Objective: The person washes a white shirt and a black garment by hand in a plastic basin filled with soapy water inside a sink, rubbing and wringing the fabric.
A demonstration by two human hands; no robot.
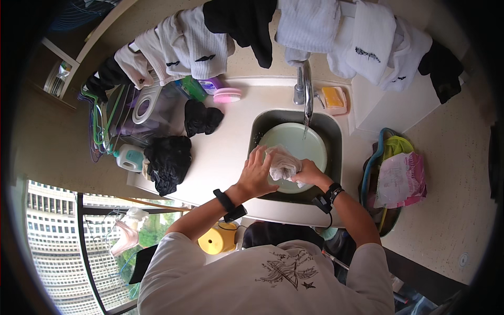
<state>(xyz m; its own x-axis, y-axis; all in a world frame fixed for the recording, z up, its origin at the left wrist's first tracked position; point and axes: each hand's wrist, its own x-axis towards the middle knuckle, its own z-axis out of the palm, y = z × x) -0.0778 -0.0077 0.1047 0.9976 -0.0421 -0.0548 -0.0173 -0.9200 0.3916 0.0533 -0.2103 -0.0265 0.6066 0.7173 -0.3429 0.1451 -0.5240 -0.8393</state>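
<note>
A bunched wet pale cloth [284,163], perhaps a sock or small garment, is held above a light green basin [315,138]. My right hand [310,173] grips its right end. On the cloth's left side, my left hand [256,173] has its fingers and thumb spread; whether the fingertips touch the fabric is hard to tell. The basin holds cloudy water and sits inside a steel sink [271,118]. Water runs into it from a chrome faucet [308,94] behind the cloth.
Black wet clothing [169,163] and a smaller black bundle [201,117] lie on the left counter [220,165]. A pink brush [227,95] and a detergent bottle [130,157] stand there too. Orange soap [332,97] rests right of the faucet. Socks [195,43] hang overhead.
</note>
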